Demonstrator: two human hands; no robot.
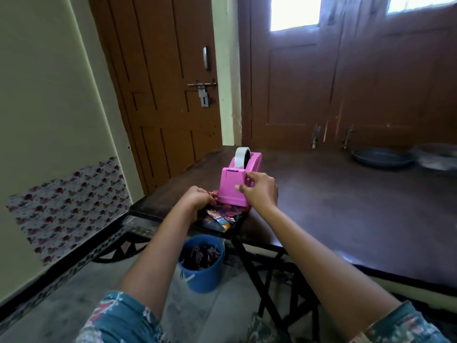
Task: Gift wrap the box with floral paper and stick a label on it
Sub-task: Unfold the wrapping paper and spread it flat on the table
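Both hands are working the near left corner of the desk (346, 206). The box (222, 216) sits right at that corner, already covered in shiny, many-coloured paper (217, 220). I cannot tell from here whether every flap is closed. The left hand (197, 199) is on top of its left end, fingers curled down and holding the wrapping in place.

Just beyond the box, touching its far edge, stands the pink tape dispenser (235, 186). Its long axis runs straight away from the person, with the roll of tape (241, 157) at the back and the cutter end facing us. The right hand (259, 190) grips the front right corner, thumb on the pink face and fingers wrapped round the side. Whether a strip of tape is pinched there too is not clear.

Here is what matters: the right hand is the nearer one to the tape, and the box lies below it and to its left. Any strip drawn off would have to travel down and leftward to reach the fold the left hand pins. No label in sight, so I judge that step not yet done.

Under the desk edge, a blue bucket (202, 273) holds dark scraps.
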